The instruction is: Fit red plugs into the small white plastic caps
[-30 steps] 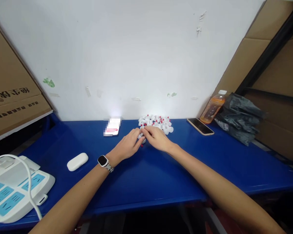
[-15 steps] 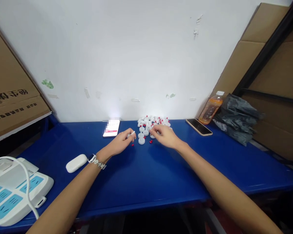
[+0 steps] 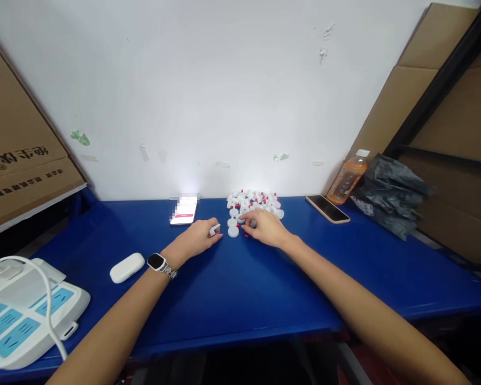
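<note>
A heap of small white caps and red pieces [image 3: 255, 202] lies on the blue table [image 3: 240, 289] by the white wall. My left hand [image 3: 199, 239], a watch on its wrist, pinches one white cap [image 3: 214, 230] between its fingers. My right hand [image 3: 264, 226] rests on the table just right of it, fingertips on a small red piece [image 3: 246, 233] beside two loose white caps [image 3: 233, 227]. Whether the right fingers grip the piece is not visible.
A lit phone [image 3: 183, 210] lies left of the heap, a dark phone [image 3: 327, 208] to the right, then an orange drink bottle [image 3: 348, 177] and black bags [image 3: 393, 193]. A white earbud case [image 3: 127, 267] and a power strip [image 3: 20, 310] sit at left. Cardboard boxes [image 3: 20, 155] flank the table.
My hands, joined over the caps a second ago, have parted. The left hand came away holding a white cap; the right hand moved down onto a red piece.
</note>
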{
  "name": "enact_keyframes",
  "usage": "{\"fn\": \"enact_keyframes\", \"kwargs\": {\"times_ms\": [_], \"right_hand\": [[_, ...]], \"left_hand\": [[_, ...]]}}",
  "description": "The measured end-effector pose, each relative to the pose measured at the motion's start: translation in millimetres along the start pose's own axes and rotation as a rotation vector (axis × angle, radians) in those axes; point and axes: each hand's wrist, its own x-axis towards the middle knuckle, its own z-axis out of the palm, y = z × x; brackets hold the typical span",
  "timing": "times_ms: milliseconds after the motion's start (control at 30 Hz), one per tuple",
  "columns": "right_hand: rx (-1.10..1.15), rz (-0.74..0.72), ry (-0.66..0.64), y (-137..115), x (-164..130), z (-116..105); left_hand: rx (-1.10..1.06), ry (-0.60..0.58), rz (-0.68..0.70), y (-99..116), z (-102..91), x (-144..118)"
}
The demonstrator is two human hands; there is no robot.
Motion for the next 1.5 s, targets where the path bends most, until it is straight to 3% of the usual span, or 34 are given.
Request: {"fn": "enact_keyframes", "kwargs": {"times_ms": [233, 500, 667, 833, 1133, 1333, 1500], "right_hand": [[0.15, 0.055, 0.129, 9, -4, -6], [0.178, 0.083, 0.07, -5, -13, -6], [0.057, -0.074, -0.04, -23, -37, -4], [-0.054, -0.205, -0.105, -23, -45, 4], [0.101, -0.039, 0.088, 0, -13, 0], [0.141, 0.025, 0.1, 9, 15, -5], [0.289, 0.073, 0.235, 19, 4, -11]], "left_hand": [[-0.08, -0.036, 0.011, -2, -3.6, -2], [0.066, -0.029, -0.006, -9, -4.3, -4], [0.105, -0.014, 0.049, 0, -1.2, -3], [0.082, 0.003, 0.077, 5, 2.3, -1], [-0.258, 0.107, 0.138, 20, -2.3, 13], [-0.108, 0.016, 0.245, 37, -10.5, 55], [-0.028, -0.015, 0.246, 39, -8.5, 70]]}}
